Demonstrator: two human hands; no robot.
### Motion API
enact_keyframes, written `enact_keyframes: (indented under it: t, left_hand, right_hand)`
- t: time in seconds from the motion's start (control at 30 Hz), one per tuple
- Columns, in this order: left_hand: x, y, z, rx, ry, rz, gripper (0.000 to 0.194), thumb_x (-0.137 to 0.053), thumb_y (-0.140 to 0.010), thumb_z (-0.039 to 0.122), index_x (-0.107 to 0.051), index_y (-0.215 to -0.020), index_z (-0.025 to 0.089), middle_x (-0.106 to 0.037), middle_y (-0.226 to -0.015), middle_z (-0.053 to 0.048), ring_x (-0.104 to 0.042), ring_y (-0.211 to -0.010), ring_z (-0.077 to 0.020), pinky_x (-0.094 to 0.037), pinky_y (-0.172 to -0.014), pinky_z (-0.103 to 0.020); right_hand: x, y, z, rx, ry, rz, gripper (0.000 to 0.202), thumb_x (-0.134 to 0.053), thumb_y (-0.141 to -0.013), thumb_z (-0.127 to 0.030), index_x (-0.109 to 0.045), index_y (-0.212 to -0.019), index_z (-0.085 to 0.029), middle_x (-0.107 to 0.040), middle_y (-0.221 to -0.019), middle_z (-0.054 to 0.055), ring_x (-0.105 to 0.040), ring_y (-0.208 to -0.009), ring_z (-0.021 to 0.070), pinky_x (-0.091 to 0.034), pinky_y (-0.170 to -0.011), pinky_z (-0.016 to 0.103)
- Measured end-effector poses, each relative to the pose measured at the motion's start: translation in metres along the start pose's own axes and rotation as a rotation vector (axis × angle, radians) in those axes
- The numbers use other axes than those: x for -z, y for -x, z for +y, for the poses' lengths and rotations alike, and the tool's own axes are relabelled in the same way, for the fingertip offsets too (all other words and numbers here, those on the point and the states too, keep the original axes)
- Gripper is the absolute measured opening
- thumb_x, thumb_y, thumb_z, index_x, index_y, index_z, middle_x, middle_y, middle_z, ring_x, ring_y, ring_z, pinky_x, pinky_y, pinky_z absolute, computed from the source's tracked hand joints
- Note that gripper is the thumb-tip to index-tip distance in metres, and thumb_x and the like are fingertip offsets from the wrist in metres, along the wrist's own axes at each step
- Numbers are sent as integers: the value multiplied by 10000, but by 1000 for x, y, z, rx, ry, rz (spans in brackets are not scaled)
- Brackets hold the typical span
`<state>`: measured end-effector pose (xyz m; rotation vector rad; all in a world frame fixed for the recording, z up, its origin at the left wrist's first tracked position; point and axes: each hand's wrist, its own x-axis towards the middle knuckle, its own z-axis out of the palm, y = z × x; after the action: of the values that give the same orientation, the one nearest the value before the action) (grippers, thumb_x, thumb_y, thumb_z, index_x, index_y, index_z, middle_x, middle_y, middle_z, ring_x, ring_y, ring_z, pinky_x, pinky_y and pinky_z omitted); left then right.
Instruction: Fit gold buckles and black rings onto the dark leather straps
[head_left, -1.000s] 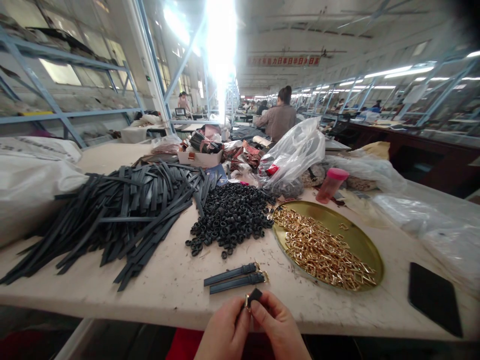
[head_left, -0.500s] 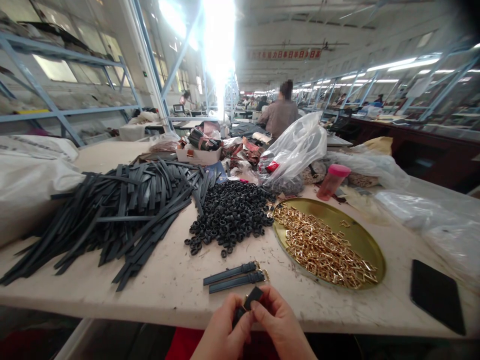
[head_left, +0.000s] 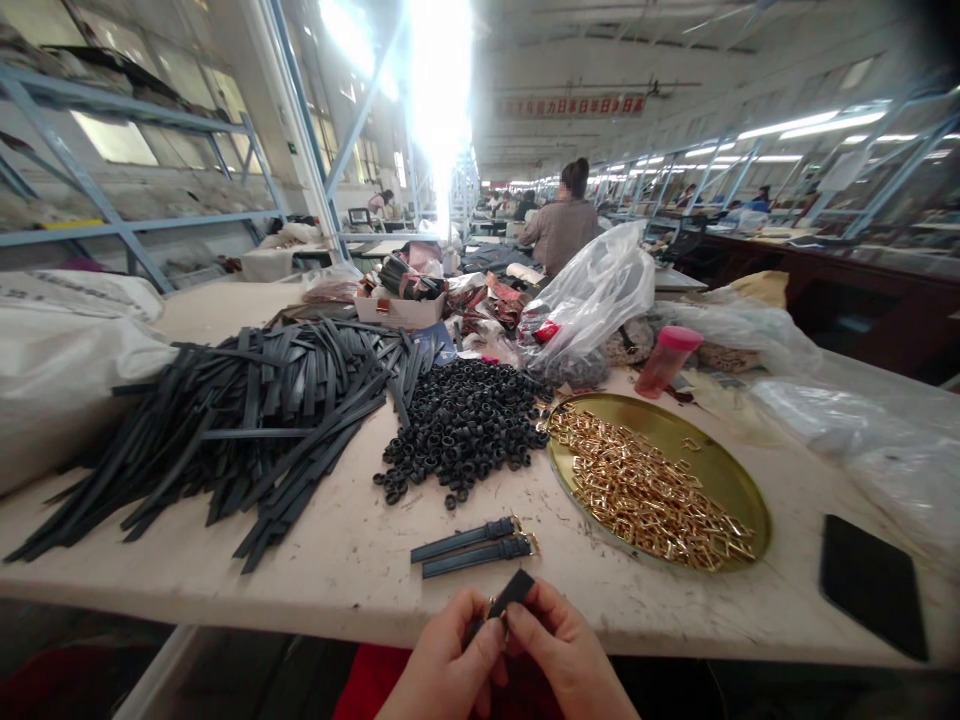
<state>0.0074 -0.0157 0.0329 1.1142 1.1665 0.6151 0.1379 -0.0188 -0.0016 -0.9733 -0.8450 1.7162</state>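
Both hands meet at the front edge of the table, pinching one dark strap (head_left: 514, 592) with a bit of gold buckle (head_left: 492, 604) showing on it. My left hand (head_left: 459, 645) is closed on the strap's lower part, which its fingers mostly hide. The fingers of my right hand (head_left: 559, 635) grip the strap near its upper end, which sticks up between the hands. Just beyond them lie two short straps (head_left: 474, 557) side by side, each with a gold buckle at its right end.
Long dark strips (head_left: 285, 400) are heaped at left, beside a pile of small black loops (head_left: 457, 425). A round gold tray (head_left: 697, 420) holds many gold buckles (head_left: 660, 490). A black tablet-like slab (head_left: 874, 585), a pink-lidded jar (head_left: 667, 360) and plastic bags (head_left: 592, 290) stand around; a person (head_left: 566, 220) sits beyond.
More of the strap's end now shows above my fingers, pointing up and to the right. Both hands stay together in nearly the same place; the view has shifted slightly.
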Motion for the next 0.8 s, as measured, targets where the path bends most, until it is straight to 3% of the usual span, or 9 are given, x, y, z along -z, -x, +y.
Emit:
enact_keyframes:
  t: [0.2, 0.4, 0.47, 0.57, 0.63, 0.7, 0.8]
  left_hand:
    - [-4, 2, 5, 34, 129, 45, 397, -534, -660, 549, -409, -688, 173, -511, -571, 51, -401, -350, -24, -248, -359, -162]
    - [-4, -5, -7, 64, 262, -18, 372, -596, -618, 502, -398, -663, 190, -547, -533, 49, -398, -315, -29, -217, -337, -162]
    - [-4, -7, -9, 65, 292, -23, 360, -604, -609, 486, -399, -649, 192, -551, -527, 45, -410, -321, -38, -228, -342, -167]
    - [-5, -5, -4, 66, 298, -11, 343, -599, -606, 464, -382, -622, 200, -521, -512, 55, -388, -343, -41, -230, -362, -174]
    - [-6, -2, 2, 57, 210, 50, 301, -566, -638, 437, -378, -617, 203, -465, -494, 75, -346, -360, -43, -224, -381, -181]
    - [-5, 1, 8, 25, 44, 137, 240, -521, -678, 391, -386, -618, 202, -411, -492, 83, -333, -403, -57, -238, -416, -190]
    - [2, 2, 16, -38, -208, 140, 210, -510, -688, 351, -400, -604, 194, -390, -528, 68, -358, -511, -85, -270, -485, -203]
  right_hand:
    - [-4, 4, -5, 21, 61, 50, 286, -631, -710, -448, -548, -696, -175, -500, -549, -44, -478, -503, 106, -378, -495, 227]
    - [-4, 5, -11, 21, 205, 55, 276, -520, -795, -441, -532, -734, -172, -500, -588, -33, -474, -529, 114, -388, -503, 230]
    - [-3, 7, -12, 133, 363, 75, 260, -473, -830, -402, -525, -706, -179, -499, -605, -23, -478, -549, 121, -398, -516, 235]
    - [2, 10, -13, 483, 728, 87, 172, -474, -830, -290, -583, -742, -190, -574, -719, 29, -533, -673, 161, -431, -622, 267]
    - [7, 10, -12, 625, 882, 58, 114, -509, -798, -239, -617, -803, -203, -617, -796, 55, -550, -741, 182, -432, -681, 288]
    - [11, 7, -12, 547, 882, 66, 88, -531, -780, -247, -608, -779, -204, -620, -753, 42, -545, -713, 178, -426, -661, 279]
    - [11, -2, -10, 234, 666, 111, 187, -565, -748, -357, -534, -667, -192, -542, -605, -13, -493, -594, 145, -391, -553, 240]
